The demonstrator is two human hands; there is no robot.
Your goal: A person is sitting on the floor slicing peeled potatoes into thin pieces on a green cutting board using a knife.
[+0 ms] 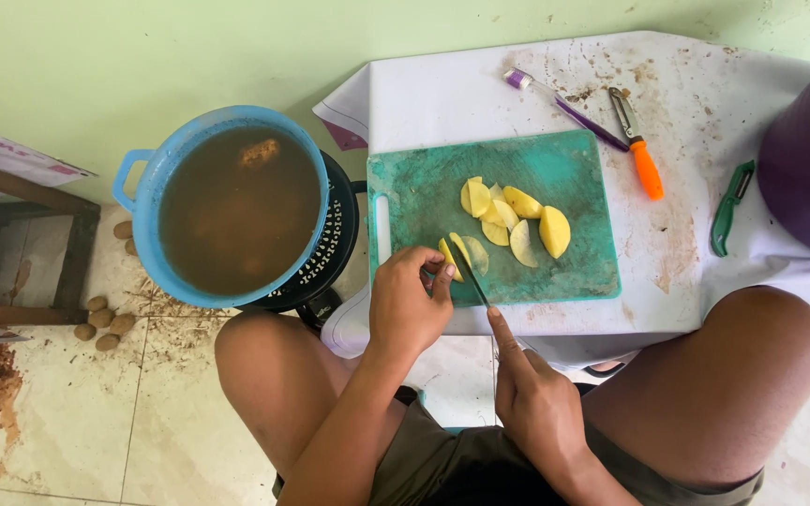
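A green cutting board [555,169] lies on a white low table [480,94], with several yellow peeled potato slices [508,217] on it. My left hand [409,304] pins a potato piece [450,255] at the board's near edge. My right hand [534,401] grips a knife [470,275], forefinger stretched along its back, and the dark blade rests against the held piece. Both my bare knees frame the table's front.
A blue pot [142,173] of brown water stands on a black basket [339,234] at left. An orange-handled peeler [642,155], a purple-handled tool [564,101], a green peeler [729,208] and a purple bucket [803,159] sit at right. Small unpeeled potatoes [103,323] lie on the floor.
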